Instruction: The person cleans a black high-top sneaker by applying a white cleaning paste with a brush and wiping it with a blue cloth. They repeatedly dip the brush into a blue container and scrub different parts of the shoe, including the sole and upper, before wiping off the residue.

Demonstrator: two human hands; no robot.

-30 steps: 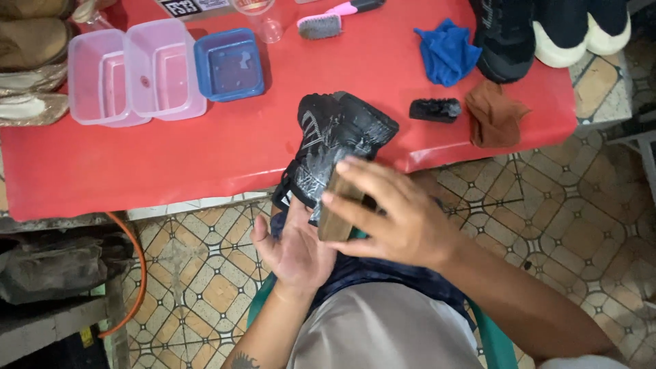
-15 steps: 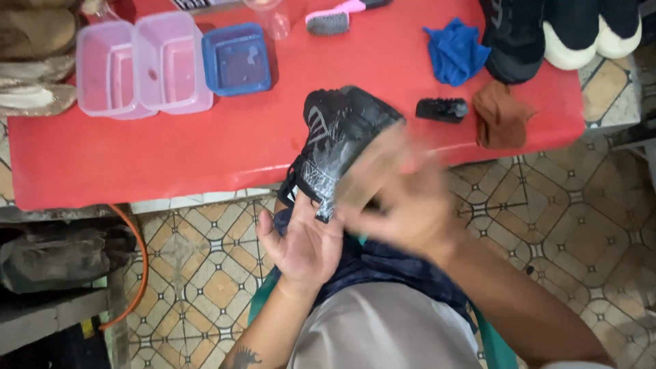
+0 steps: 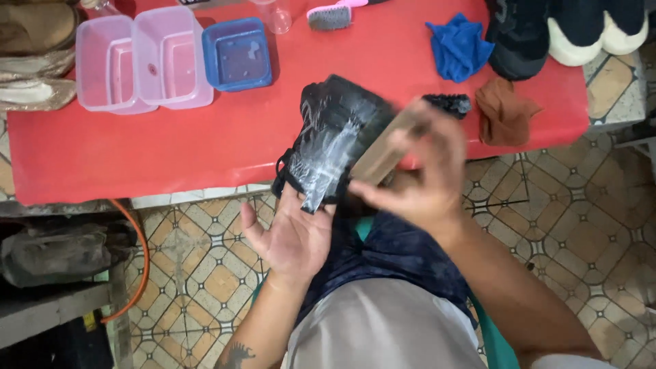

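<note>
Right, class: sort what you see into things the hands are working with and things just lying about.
In use: left hand, black shoe, right hand, brush.

Lying about: pink tubs, blue tub, blue cloth, brown cloth, table.

We take this for a shoe-cleaning stall: a red worktop [image 3: 171,157] bearing shoes [image 3: 547,27], brush [image 3: 329,16], cloths [image 3: 456,46], tubs [image 3: 167,58], over patterned floor tiles [image 3: 205,273].

No labels, signs or screens visible. Packaging: none discernible; top-edge items on red surface [image 3: 171,150] cut off, unidentifiable.
</note>
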